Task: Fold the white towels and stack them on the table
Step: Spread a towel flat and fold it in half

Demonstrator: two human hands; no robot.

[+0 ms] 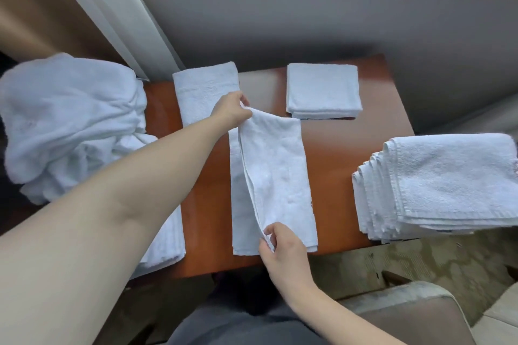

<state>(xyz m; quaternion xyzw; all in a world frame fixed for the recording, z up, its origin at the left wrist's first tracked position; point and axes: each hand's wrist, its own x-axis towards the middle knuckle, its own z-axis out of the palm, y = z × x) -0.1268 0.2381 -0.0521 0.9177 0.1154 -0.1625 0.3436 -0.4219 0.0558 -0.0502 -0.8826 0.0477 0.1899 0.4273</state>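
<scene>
Glossy reddish-brown wooden worktop [336, 154] carries the long white terry towel [274, 171], lying between both hands. Left hand [231, 110] pinches its far corner, right hand [280, 246] its near corner. Judged light, limp and non-slippery; grip at the corners.

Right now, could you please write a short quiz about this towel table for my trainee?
1. True or false: both hands pinch the long towel in the middle of the table.
2. Which hand holds its far end? A) left hand B) right hand
3. Fill in: the unfolded heap lies at the table's ____ side.

Key: 1 true; 2 A; 3 left.
</scene>
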